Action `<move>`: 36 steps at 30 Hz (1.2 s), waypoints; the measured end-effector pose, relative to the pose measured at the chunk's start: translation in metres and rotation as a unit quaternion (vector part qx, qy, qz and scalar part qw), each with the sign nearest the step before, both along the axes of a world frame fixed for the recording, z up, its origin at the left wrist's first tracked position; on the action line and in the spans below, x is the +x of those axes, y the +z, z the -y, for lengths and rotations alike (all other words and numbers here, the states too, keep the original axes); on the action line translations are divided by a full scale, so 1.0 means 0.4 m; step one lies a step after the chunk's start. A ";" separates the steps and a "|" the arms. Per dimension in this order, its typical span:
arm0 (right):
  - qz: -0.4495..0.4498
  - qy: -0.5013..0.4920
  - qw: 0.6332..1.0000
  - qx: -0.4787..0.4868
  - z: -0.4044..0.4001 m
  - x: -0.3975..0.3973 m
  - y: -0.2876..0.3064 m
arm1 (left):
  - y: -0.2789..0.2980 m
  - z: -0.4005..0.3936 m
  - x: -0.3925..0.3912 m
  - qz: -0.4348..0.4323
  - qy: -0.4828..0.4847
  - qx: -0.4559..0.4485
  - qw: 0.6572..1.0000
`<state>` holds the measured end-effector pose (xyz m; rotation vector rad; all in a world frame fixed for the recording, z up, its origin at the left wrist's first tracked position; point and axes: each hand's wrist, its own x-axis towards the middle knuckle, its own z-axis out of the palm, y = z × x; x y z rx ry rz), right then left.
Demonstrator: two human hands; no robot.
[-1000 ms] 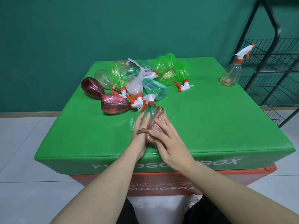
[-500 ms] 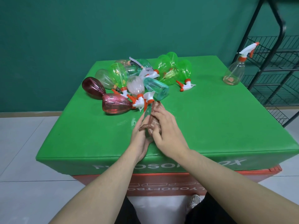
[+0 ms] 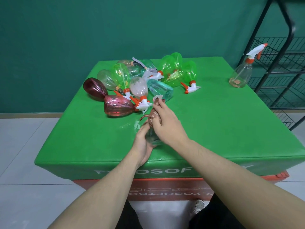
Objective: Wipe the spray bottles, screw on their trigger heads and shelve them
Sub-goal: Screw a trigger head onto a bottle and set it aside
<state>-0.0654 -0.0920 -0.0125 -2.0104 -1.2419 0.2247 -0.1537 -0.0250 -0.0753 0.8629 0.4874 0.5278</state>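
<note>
A clear spray bottle (image 3: 152,137) lies on the green counter (image 3: 214,129) near the middle of its front edge, its base toward the person and its neck pointing to the far edge. The left hand (image 3: 143,142) cups the bottle's base from the left, fingers curled round it. The right hand (image 3: 165,122) grips a brown cloth (image 3: 152,113) wrapped over the bottle's upper part, fingers folded round cloth and bottle together; a loose end of the cloth sticks out to the left. The bottle's white trigger head (image 3: 157,97) shows just past the fingertips of the right hand.

Just beyond it, toward the far left part of the counter, a heap of spray bottles (image 3: 140,80) lies on its sides, touching and overlapping: two dark red ones (image 3: 118,107) nearest the left edge, several bright green ones, a pale teal one (image 3: 160,90) and some clear ones, most with white and orange trigger heads.

Well apart, at the far right corner, a single clear bottle (image 3: 241,75) stands upright with its trigger head on. Past the right edge stands a black wire shelf rack (image 3: 283,63). The green counter sits on an orange block (image 3: 165,189) with white lettering
</note>
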 end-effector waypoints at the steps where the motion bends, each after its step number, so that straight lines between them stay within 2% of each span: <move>1: 0.005 -0.001 1.000 0.003 0.002 -0.001 -0.006 | -0.001 -0.001 0.001 -0.001 0.001 -0.005 1.000; 6: 0.054 0.031 0.997 0.037 0.035 -0.013 -0.045 | -0.004 0.005 -0.003 -0.019 0.024 -0.010 0.999; 12: 0.159 0.081 0.983 0.049 0.088 -0.033 -0.087 | -0.002 0.006 0.005 0.010 0.048 -0.023 0.999; 17: 0.187 0.096 0.976 0.056 0.113 -0.060 -0.131 | -0.017 -0.003 0.004 0.003 0.054 -0.049 0.997; 22: 0.162 0.097 0.978 0.088 0.122 -0.058 -0.138 | -0.012 -0.003 0.000 0.000 0.083 -0.020 0.996; 31: 0.132 0.069 0.984 0.093 0.092 -0.042 -0.086 | -0.019 -0.008 -0.002 0.013 0.048 0.027 0.998; 36: 0.045 0.043 0.996 0.065 0.060 -0.019 -0.040 | -0.008 -0.003 -0.001 0.007 0.017 0.043 0.999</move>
